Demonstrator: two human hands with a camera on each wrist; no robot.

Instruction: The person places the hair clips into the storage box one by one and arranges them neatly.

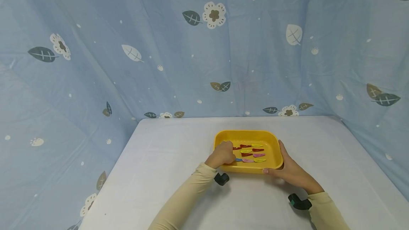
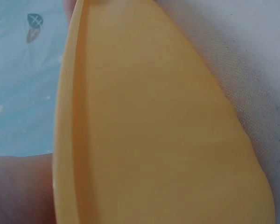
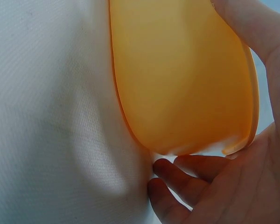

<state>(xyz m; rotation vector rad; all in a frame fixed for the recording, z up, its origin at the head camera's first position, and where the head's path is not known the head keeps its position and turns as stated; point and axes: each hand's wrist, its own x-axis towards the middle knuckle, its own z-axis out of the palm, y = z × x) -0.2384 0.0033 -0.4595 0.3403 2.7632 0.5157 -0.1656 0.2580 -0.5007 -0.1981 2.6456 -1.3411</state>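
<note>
A yellow tray (image 1: pixel 246 170) with rounded corners stands on the white table. Several snap hair clips lie in rows on its floor: red (image 1: pixel 257 150), yellow (image 1: pixel 259 160), pink (image 1: pixel 259 155) and a partly covered blue clip (image 1: pixel 238 159). My left hand (image 1: pixel 224 153) reaches over the tray's left end, down among the leftmost clips; its fingertips are hidden. In the left wrist view the tray's outer wall (image 2: pixel 154 112) covers most of the picture. My right hand (image 1: pixel 289 169) grips the tray's right front corner, thumb on the front rim, fingers around the right side.
The white tablecloth (image 1: pixel 166 152) extends around the tray on all sides. Behind the table hangs a blue curtain (image 1: pixel 255 63) with leaves and flowers. Dark wrist devices (image 1: pixel 299 202) sit below both hands.
</note>
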